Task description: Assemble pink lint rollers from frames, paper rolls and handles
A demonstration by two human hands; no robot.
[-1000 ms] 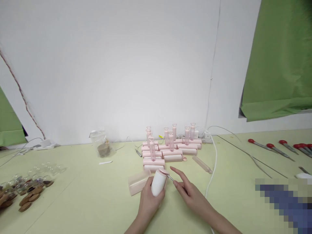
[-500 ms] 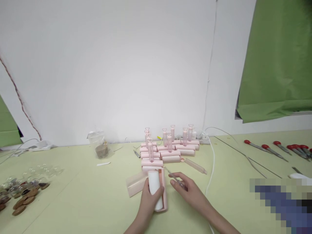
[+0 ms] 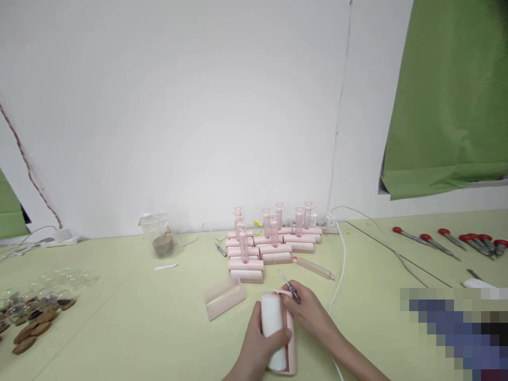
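My left hand (image 3: pixel 262 338) wraps round a lint roller, its white paper roll (image 3: pixel 272 323) standing nearly upright in the open pink housing (image 3: pixel 291 344). In my right hand (image 3: pixel 307 309) is a slim screwdriver (image 3: pixel 292 290), with a thin metal shaft pointing up and to the left, away from the roll. The right thumb and fingers are also at the top end of the pink housing, where contact is partly hidden. Left of the hands, a translucent pink cover (image 3: pixel 225 299) lies on the table. Beyond them stand several pink lint rollers (image 3: pixel 246 267) in rows, with upright heart-looped handles.
A loose clear pink handle (image 3: pixel 315 268) lies right of the rows, near a white cable (image 3: pixel 342 275). Red-tipped tools (image 3: pixel 440 246) lie farther right. Glass domes and wooden discs (image 3: pixel 34 328) sit at left, with a plastic bag (image 3: pixel 161 238) near the wall.
The held lint roller has moved right and toward me, away from the cover and rows. My right hand has come in against the housing's top, still holding the screwdriver.
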